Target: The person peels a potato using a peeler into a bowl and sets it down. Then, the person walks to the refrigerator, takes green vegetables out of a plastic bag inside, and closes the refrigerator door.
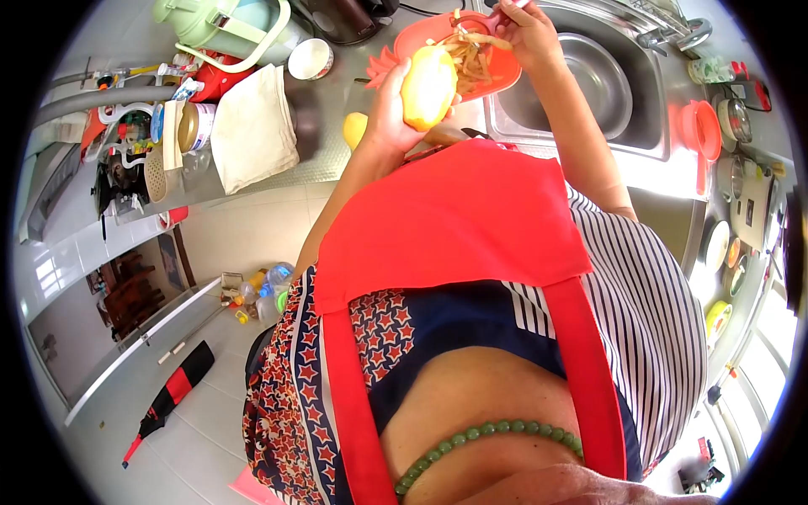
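Observation:
My left hand [392,111] is wrapped round a large peeled yellow potato [429,87], which is held over the near left edge of a red-orange tray [502,84]. Long strips of peel [473,61] lie heaped in that tray, beside the potato. Closed at the tray's upper right, my right hand [532,35] grips a pink-handled peeler [508,7]; its head is hard to make out against the peelings. A second yellow potato [354,130] rests on the steel counter, left of my left wrist.
Right of the tray is a steel sink [665,126] with a round metal basin [593,84] in it. A red strainer [700,130] sits at the sink's right. A white cup [310,60], a folded cream cloth [252,130] and a green pot [227,29] occupy the left counter.

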`<state>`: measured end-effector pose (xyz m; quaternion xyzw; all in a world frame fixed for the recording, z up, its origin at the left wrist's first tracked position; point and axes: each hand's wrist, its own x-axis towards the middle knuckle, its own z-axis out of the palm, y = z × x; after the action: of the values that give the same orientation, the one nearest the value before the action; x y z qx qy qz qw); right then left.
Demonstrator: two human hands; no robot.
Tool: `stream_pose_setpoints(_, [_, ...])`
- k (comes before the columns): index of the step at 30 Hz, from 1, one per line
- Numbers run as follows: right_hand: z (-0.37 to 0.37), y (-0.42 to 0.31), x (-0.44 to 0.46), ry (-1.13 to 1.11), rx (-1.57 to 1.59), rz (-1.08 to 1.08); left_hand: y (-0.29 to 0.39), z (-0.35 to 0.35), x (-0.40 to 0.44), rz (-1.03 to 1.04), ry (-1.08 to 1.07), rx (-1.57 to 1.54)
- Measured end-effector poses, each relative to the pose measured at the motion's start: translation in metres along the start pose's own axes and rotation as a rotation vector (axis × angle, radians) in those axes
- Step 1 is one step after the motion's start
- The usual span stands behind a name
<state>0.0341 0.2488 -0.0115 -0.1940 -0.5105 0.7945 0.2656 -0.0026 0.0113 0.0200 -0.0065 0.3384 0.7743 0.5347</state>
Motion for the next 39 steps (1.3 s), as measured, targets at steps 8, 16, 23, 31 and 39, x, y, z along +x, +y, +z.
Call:
stream_pose_setpoints(8, [0.005, 0.009, -0.004, -0.120, 0.176, 0.154, -0.003, -0.004, 0.003, -0.052, 0.105, -0.062])
stream_pose_setpoints(16, [0.011, 0.014, -0.012, -0.048, 0.006, 0.039, -0.002, -0.004, 0.001, -0.072, 0.227, -0.115])
stream_pose_setpoints(23, [0.043, -0.009, -0.048, -0.211, 0.097, 0.275, -0.006, -0.009, 0.006, -0.079, 0.237, -0.148])
stream_pose_setpoints(31, [0.059, 0.006, -0.061, -0.214, 0.030, 0.339, -0.005, 0.004, 0.000, -0.097, 0.272, -0.117])
stream_pose_setpoints(39, [0.040, 0.008, -0.028, -0.139, 0.223, 0.398, -0.008, -0.011, 0.002, -0.091, 0.055, -0.060])
